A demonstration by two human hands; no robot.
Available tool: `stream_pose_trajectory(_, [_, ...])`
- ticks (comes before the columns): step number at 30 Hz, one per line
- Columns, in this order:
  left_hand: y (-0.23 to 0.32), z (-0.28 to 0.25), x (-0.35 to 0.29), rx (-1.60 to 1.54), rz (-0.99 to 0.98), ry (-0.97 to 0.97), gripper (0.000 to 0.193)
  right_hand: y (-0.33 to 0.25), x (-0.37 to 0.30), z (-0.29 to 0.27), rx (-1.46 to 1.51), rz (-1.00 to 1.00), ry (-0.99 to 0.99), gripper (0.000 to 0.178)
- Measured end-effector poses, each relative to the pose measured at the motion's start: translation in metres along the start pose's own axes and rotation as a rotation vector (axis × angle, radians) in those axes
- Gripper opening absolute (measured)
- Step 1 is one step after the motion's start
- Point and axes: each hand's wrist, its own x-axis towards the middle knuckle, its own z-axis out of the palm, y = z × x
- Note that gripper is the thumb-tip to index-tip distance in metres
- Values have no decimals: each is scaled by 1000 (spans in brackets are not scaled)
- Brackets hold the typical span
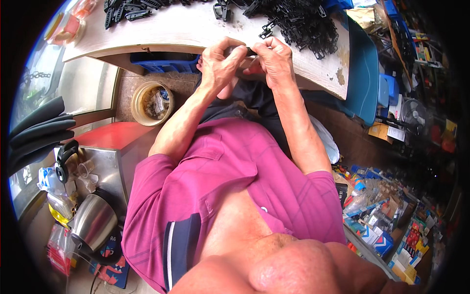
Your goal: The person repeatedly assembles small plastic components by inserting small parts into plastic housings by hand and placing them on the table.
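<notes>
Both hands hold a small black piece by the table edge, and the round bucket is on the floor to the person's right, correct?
No: the head view shows the round bucket on the floor to the person's left. Left hand and right hand do hold a small black piece by the table edge.

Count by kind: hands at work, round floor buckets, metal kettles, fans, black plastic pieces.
Left hand and right hand: 2
Round floor bucket: 1
Metal kettle: 1
Fan: 1
Total: 5, without the black plastic pieces, heaped too densely to count.
</notes>
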Motion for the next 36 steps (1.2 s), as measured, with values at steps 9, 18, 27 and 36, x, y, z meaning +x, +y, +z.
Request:
stream_pose_trajectory(9, [9,-48,9,-256,0,189,33,-21,38,36,-188,84,61,32])
stream_pose_trajectory(18, [1,-60,1,-266,-40,165,33,-17,76,72,-540,192,141,27])
stream_pose_trajectory(27, [1,-57,13,-260,5,208,35,-14,62,46,-120,143,-69,20])
stream_pose_trajectory(36, [2,-23,24,-374,-72,50,32,-4,16,26,65,206,-249,24])
